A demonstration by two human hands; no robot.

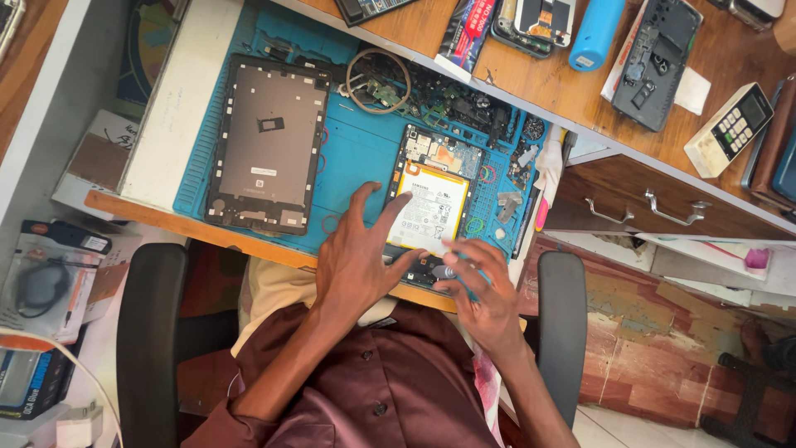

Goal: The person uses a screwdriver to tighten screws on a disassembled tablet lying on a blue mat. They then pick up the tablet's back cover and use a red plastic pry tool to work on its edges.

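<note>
An opened tablet with a white battery and bare circuit board lies on a blue work mat. My left hand rests spread on the tablet's lower left edge, fingers touching the battery. My right hand is closed around a small screwdriver with a teal handle, its tip at the tablet's lower edge. To the left on the mat lies the grey tablet back panel.
Loose cables and small parts lie along the mat's far edge. A wooden shelf with a blue cylinder, phone parts, a remote-like device and drawers stands at right. Black chair armrests flank me.
</note>
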